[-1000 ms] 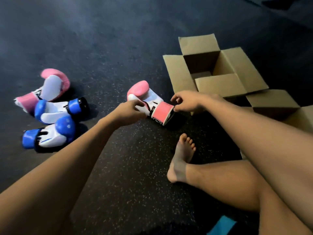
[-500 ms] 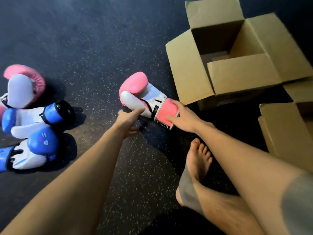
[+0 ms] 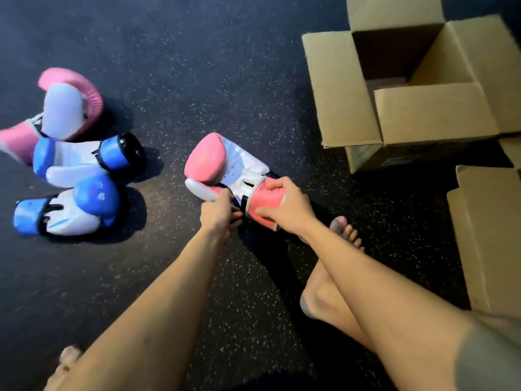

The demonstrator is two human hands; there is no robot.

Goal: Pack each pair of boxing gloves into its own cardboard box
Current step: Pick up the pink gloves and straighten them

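Cuff: right hand (image 3: 287,210) wraps the pink cuff of the pink-and-white padded boxing glove (image 3: 222,167), which lies on the dark speckled rubber floor (image 3: 197,80).
Strap: left hand (image 3: 218,214) pinches the black wrist strap alongside.
Feel: probably light, squashy and slick-skinned; the firmer cuff is the surest hold.
Way out: open brown cardboard box (image 3: 341,88) beyond the right hand; its near flap edge needs clearing.
Mate: second pink glove (image 3: 67,108), far past the left hand.

The floor (image 3: 197,66) looks like matt dark rubber, grainy and flecked with pale specks. The pink-and-white glove (image 3: 214,165) at the centre has a smooth, leather-like skin with a soft sheen; so does the blue-and-white glove (image 3: 84,213) at lower left. The box (image 3: 338,88) at upper right is plain matt brown cardboard.
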